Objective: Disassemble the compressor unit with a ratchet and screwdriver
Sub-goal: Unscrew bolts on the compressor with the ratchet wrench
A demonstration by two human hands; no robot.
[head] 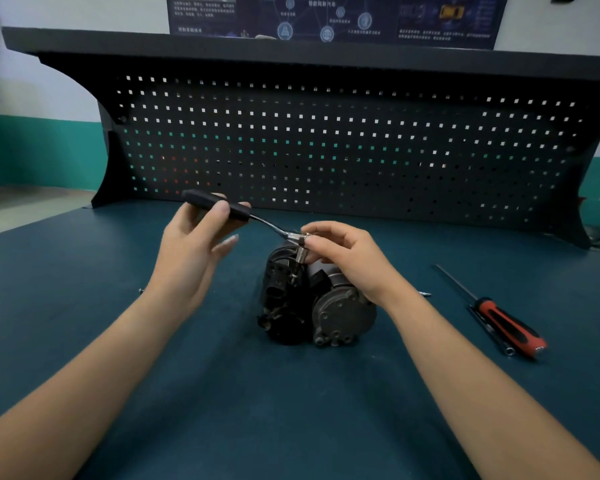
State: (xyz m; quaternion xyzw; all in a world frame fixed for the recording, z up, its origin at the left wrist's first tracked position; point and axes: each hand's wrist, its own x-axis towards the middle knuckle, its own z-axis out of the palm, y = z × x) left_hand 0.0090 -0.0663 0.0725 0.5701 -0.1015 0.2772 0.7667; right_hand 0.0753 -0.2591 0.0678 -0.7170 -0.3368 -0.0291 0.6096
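Note:
The compressor unit [312, 303], dark metal with a round grey end cap, lies in the middle of the green bench top [118, 341]. A ratchet [222, 206] with a black handle and chrome shaft stands over it, its socket set down on the compressor's top. My left hand [194, 244] holds the black handle between thumb and fingers. My right hand [347, 254] pinches the ratchet head and socket. A red and black screwdriver [506, 327] lies on the bench at the right, apart from both hands.
A black pegboard back panel [326, 143] rises behind the bench with a shelf above it. A small loose screw [141, 290] lies left of my left wrist, and another small metal piece [425, 294] shows by my right forearm.

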